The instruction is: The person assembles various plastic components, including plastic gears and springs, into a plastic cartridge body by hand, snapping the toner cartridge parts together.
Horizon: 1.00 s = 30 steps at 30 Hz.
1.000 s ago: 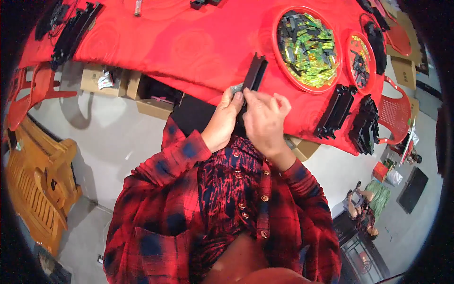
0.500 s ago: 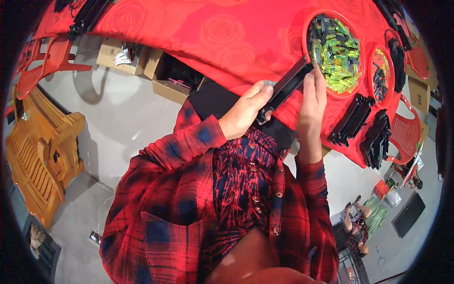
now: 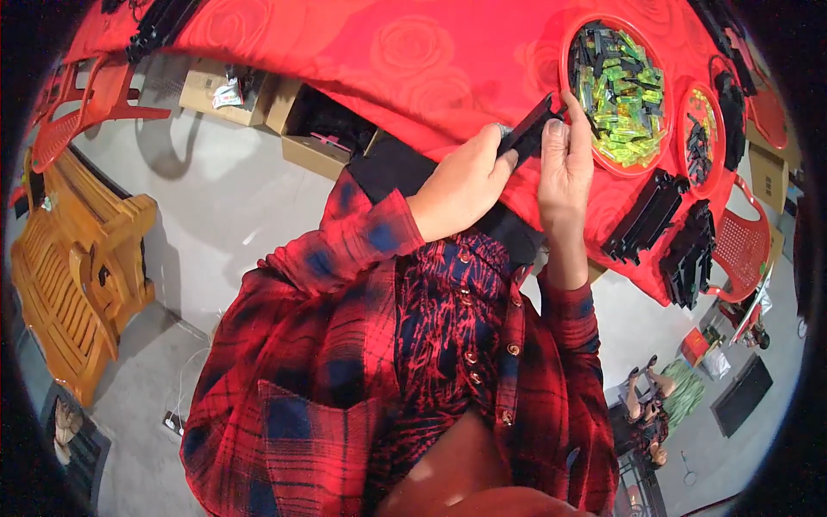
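My left hand is wrapped round the near end of a long black plastic channel piece, held slanting up to the right over the table's front edge. At its far end my right hand pinches it between thumb and fingers. The near end of the piece is hidden by my left hand. Just right of my right fingertips lies a red oval basin full of small yellow-green and black parts.
A smaller red basin with small black and orange parts stands farther right. Stacks of black channel pieces lie at the right table edge. Under the red tablecloth are open cardboard boxes. A wooden chair stands left; a person sits lower right.
The black piece has turned and shifted up and right. My left hand has moved up along with it, and my right thumb has bent in against its far end.
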{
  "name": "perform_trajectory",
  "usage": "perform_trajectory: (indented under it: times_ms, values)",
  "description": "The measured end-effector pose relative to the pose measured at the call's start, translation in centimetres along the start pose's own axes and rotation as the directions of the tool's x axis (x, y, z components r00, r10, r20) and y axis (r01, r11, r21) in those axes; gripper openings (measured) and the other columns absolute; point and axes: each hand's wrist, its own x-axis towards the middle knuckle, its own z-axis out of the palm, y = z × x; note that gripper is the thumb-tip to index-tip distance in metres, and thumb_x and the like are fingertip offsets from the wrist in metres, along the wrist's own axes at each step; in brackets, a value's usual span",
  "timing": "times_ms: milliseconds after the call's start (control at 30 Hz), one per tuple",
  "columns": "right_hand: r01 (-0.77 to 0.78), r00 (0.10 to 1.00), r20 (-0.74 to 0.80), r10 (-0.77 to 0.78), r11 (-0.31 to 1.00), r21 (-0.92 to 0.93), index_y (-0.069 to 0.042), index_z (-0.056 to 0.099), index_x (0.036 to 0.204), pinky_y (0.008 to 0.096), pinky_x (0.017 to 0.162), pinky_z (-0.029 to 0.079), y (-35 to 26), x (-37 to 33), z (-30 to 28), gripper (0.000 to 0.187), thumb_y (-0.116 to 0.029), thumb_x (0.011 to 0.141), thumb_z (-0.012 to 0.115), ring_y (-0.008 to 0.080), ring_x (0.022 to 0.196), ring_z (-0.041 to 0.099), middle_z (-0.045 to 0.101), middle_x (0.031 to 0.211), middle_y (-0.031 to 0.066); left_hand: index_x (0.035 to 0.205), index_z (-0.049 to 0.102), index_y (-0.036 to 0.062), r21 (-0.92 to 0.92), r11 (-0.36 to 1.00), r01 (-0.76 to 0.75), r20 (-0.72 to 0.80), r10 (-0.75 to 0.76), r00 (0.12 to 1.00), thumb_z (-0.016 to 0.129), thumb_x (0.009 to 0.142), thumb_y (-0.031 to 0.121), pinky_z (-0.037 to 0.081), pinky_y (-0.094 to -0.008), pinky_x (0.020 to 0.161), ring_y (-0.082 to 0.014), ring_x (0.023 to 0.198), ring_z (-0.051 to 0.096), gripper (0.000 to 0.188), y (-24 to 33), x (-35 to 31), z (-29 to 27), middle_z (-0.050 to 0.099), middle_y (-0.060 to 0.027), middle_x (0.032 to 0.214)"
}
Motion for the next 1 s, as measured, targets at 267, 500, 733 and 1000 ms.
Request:
perform_trajectory:
  times_ms: [267, 500, 733, 1000]
  values:
    - [0.047, 0.999, 0.02, -0.048, 0.998, 0.044, 0.0, 0.041, 0.139, 0.0232, 0.073, 0.04, 0.3, -0.3, 0.1, 0.038, -0.016, 0.106, 0.049, 0.0076, 0.08, 0.044, 0.048, 0.087, -0.0003, 0.1, 0.055, -0.001, -0.113, 0.947, 0.3, 0.108, -0.288, 0.952, 0.057, 0.101, 0.026, 0.047, -0.0327, 0.062, -0.0129, 0.07, 0.057, 0.027, -0.2, 0.9, -0.1, 0.061, -0.006, 0.077]
    - [0.079, 0.997, 0.01, -0.081, 0.993, 0.087, 0.0, 0.043, 0.138, 0.0203, 0.074, 0.038, -0.9, -0.9, 0.2, 0.036, -0.016, 0.106, 0.048, 0.0052, 0.078, 0.041, 0.046, 0.087, -0.0038, 0.094, 0.059, 0.0013, -0.192, 0.923, 0.334, 0.076, -0.326, 0.942, 0.065, 0.098, 0.024, 0.045, -0.0275, 0.061, -0.0063, 0.069, 0.052, 0.024, 0.1, 0.9, -0.3, 0.059, 0.0011, 0.075]
    - [0.128, 0.99, -0.067, -0.125, 0.991, 0.048, 0.004, 0.037, 0.134, 0.0244, 0.077, 0.041, -0.4, -1.7, 0.7, 0.034, -0.006, 0.103, 0.045, 0.0099, 0.084, 0.043, 0.044, 0.1, 0.0053, 0.089, 0.06, 0.0018, -0.176, 0.969, 0.172, -0.017, -0.178, 0.984, 0.07, 0.094, 0.022, 0.045, -0.0281, 0.06, -0.0071, 0.067, 0.05, 0.023, -0.2, 0.7, -0.1, 0.058, 0.0013, 0.072]
    - [0.071, 0.995, -0.074, -0.073, 0.997, -0.036, 0.004, 0.039, 0.136, 0.0208, 0.072, 0.038, 0.1, -1.8, 0.8, 0.035, -0.005, 0.104, 0.046, 0.0062, 0.081, 0.044, 0.05, 0.092, 0.0013, 0.089, 0.059, 0.0024, -0.308, 0.883, 0.354, 0.198, -0.304, 0.932, 0.064, 0.098, 0.029, 0.05, -0.0295, 0.061, -0.0081, 0.067, 0.056, 0.029, -0.9, 1.1, -0.3, 0.061, -0.0004, 0.078]
